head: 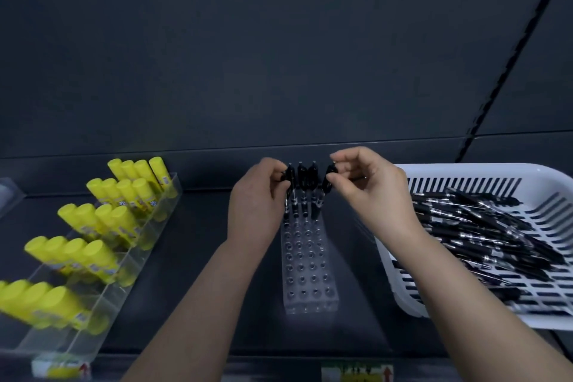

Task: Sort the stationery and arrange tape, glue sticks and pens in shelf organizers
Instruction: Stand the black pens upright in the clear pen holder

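Observation:
A clear acrylic pen holder (pixel 307 270) with rows of holes stands on the dark shelf between my arms. Several black pens (pixel 302 178) stand upright in its back row. My left hand (pixel 257 205) pinches the leftmost pen (pixel 290 177) near its top. My right hand (pixel 369 192) pinches the rightmost pen (pixel 328 181), which leans slightly. More black pens (pixel 483 226) lie piled in a white slotted basket (pixel 403 288) to the right. Yellow glue sticks (pixel 102 220) fill a clear stepped organizer (pixel 102 304) on the left.
The dark shelf (pixel 198 288) ends at a back panel just behind the pen holder. A front lip carries price labels (pixel 356 374). A corner of another clear organizer (pixel 7 192) shows at the far left edge.

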A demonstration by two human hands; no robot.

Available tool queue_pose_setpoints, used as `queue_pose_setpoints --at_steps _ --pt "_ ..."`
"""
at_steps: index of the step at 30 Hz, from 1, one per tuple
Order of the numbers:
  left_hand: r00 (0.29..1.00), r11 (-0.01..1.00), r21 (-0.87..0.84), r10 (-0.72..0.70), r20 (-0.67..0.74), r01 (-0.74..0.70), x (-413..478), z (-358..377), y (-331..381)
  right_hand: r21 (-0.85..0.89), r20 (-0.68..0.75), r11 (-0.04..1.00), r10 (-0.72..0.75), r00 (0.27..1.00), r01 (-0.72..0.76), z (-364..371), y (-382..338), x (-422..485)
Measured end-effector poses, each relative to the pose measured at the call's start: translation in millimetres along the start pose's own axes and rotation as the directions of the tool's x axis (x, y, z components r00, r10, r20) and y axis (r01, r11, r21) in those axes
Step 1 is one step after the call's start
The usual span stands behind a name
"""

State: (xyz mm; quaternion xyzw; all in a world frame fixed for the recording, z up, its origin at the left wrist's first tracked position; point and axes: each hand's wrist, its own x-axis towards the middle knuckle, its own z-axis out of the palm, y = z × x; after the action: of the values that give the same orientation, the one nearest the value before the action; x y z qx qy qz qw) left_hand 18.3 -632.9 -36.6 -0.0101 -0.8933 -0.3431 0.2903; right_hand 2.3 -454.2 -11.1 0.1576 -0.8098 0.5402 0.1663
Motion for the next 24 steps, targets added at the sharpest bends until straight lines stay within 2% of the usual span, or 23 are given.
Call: queue_pose_setpoints --at_steps 6,11,17,24 --pt "1.000 0.998 -0.054 -0.031 0.007 0.031 -2.8 -2.9 -6.2 -0.003 0.000 0.999 -0.032 0.999 0.032 16.1 -6.9 7.4" --pt "0.992 0.990 -0.072 -0.117 0.044 0.120 -5.3 -11.6 -13.6 -0.060 0.038 0.997 -0.050 0.998 0.053 35.8 -7.7 12.9" --pt "0.996 0.997 0.021 -0.078 0.031 0.077 -3.9 -27.5 -21.3 -0.233 0.172 0.972 0.002 0.985 0.039 52.3 1.6 16.1" --pt "0.999 0.999 0.012 -0.045 0.014 0.045 -5.1 -36.2 -18.1 -0.286 0.183 0.957 0.010 0.983 0.044 53.9 0.2 13.9"
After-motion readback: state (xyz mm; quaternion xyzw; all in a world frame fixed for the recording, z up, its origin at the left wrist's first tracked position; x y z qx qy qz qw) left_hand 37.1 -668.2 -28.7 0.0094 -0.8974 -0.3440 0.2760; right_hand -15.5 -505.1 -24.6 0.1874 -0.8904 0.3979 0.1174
